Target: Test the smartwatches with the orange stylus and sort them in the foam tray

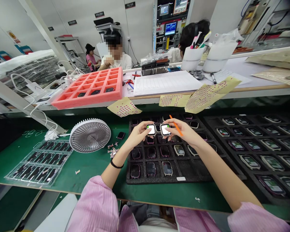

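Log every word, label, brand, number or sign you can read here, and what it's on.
No text is legible.
Black wall signs: pale characters, too small.
Yellow wall sign: too small.
Red label by the monitor: too small, as is the monitor's screen.
Printed sheet on the shelf: too small.
Left watch in the left hand, right watch in the right hand: screens lit, nothing legible.

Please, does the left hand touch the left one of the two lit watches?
Touching. The head view shows the left hand holding the left lit watch, its thumb lying over part of the screen.
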### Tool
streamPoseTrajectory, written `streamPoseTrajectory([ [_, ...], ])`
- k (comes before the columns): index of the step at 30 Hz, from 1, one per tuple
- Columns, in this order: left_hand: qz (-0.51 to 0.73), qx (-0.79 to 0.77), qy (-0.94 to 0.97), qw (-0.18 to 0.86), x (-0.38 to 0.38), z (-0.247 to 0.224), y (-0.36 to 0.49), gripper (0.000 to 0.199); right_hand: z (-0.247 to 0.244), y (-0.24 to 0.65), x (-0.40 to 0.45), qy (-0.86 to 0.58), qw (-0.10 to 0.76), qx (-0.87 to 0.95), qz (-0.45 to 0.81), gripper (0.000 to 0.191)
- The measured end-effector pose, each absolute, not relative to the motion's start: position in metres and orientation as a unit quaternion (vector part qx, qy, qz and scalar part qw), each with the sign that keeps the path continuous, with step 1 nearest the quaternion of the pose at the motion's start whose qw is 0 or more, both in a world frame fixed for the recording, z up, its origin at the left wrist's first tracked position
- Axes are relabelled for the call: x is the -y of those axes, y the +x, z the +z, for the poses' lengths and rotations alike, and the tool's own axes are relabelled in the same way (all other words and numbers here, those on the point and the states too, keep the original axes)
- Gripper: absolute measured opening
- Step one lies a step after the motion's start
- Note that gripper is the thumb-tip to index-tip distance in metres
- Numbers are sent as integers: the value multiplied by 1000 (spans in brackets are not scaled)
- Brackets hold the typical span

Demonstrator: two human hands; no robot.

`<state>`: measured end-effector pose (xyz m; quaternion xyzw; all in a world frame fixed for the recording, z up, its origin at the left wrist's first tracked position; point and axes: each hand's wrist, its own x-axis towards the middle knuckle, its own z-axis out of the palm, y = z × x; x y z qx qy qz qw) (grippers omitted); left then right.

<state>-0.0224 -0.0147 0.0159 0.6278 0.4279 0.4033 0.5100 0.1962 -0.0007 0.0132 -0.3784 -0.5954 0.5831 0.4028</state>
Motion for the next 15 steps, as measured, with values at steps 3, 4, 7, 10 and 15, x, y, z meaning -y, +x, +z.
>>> streamPoseTrajectory([
  [3, 408, -450, 619, 499, 16, 18, -20, 31, 14, 192, 2, -389, 430, 578, 575, 29],
  [4, 409, -456, 614, 497, 16, 19, -19, 29, 13, 191, 3, -396, 438, 572, 569, 28],
  [7, 408, -462, 606, 504, 16, 19, -17, 28, 12, 189, 3, -411, 446, 563, 561, 28],
  [10, 405, -449, 609, 513, 16, 19, -18, 29, 11, 190, 3, -411, 428, 572, 566, 31],
  [15, 401, -413, 621, 532, 14, 15, -23, 42, 15, 194, 2, -384, 396, 592, 587, 44],
])
